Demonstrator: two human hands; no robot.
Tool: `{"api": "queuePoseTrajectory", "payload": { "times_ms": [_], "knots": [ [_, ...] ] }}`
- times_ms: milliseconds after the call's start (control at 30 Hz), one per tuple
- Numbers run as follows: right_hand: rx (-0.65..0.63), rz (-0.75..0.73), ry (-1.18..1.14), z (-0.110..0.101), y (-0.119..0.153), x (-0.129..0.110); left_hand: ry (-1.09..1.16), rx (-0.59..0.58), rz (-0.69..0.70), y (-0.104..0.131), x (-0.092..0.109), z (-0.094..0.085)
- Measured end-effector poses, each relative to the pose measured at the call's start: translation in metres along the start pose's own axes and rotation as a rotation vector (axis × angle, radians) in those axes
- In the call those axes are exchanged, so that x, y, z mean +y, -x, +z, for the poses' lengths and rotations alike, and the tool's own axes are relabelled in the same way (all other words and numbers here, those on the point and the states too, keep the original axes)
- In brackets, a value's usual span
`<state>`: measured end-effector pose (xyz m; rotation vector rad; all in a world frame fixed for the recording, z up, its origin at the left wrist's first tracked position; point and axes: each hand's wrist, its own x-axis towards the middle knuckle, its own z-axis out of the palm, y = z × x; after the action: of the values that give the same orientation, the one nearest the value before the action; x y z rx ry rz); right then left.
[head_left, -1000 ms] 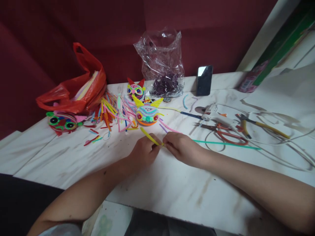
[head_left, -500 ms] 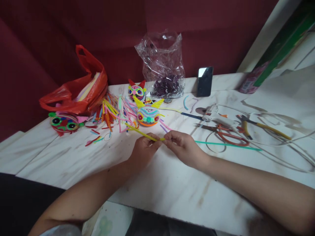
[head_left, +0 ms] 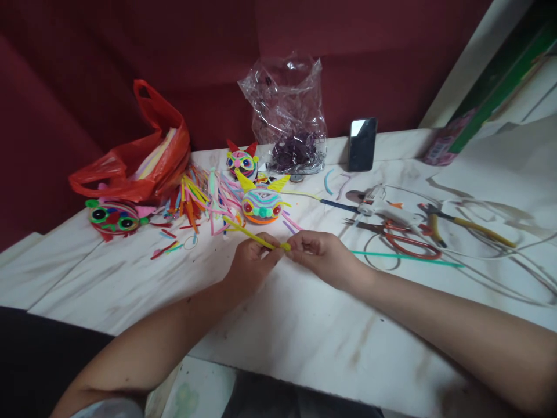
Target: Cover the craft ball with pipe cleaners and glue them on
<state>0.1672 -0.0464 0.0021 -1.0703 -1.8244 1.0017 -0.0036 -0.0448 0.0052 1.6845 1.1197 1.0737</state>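
Compared with a second ago, the yellow strip [head_left: 249, 233] is now showing a small rolled knob at its right end, and its free length is reaching further out to the left. The three decorated animal heads, yellow-horned [head_left: 261, 204], red-horned [head_left: 242, 164] and green-eyed [head_left: 114, 217], are staying in place on the table [head_left: 304, 337]. One glue gun [head_left: 373, 200], one pair of scissors [head_left: 385, 230] and one pair of pliers [head_left: 481, 230] are lying to the right, with one long green strip [head_left: 409, 259] running nearby. One phone [head_left: 362, 146] is leaning upright at the back, and two bags, one red [head_left: 172, 165] and one clear [head_left: 289, 110], are standing there too. The left hand [head_left: 252, 258] is pinching the yellow strip just beside the knob, its grip closing around it, while the right hand [head_left: 319, 255] is clamping its fingertips on the knob itself, so the strip is lying between both grips and jutting leftward past the left fingers
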Motion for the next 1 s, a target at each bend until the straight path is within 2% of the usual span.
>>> {"api": "queuePoseTrajectory", "payload": {
  "times_ms": [133,200,367,500,633,700,833,900,1000],
  "knots": [
    [0.137,-0.038,-0.030,0.009,0.006,0.000,0.090,0.023,-0.011,0.002,-0.002,0.003],
    [0.150,-0.076,0.004,0.009,0.008,-0.001,0.065,0.008,0.008,0.002,-0.002,0.003],
    [0.091,-0.159,0.152,0.000,0.004,-0.004,-0.081,-0.036,0.013,-0.003,0.001,-0.002],
    [-0.036,-0.250,0.301,-0.005,0.002,-0.001,-0.292,-0.058,0.072,-0.005,0.002,-0.005],
    [-0.106,-0.227,0.349,-0.004,0.002,0.004,-0.399,-0.151,0.121,-0.005,-0.001,-0.006],
    [-0.094,-0.143,0.276,-0.003,0.000,0.004,-0.320,-0.128,0.092,-0.005,-0.002,-0.005],
    [-0.059,0.045,-0.066,0.002,-0.001,0.002,-0.018,0.011,-0.041,-0.006,-0.006,-0.002],
    [-0.026,0.075,-0.172,0.006,0.000,0.001,0.097,0.056,-0.078,-0.005,-0.008,0.001],
    [0.026,0.089,-0.195,0.011,0.003,0.002,0.197,0.055,-0.078,0.000,-0.011,0.006]
  ]
}}
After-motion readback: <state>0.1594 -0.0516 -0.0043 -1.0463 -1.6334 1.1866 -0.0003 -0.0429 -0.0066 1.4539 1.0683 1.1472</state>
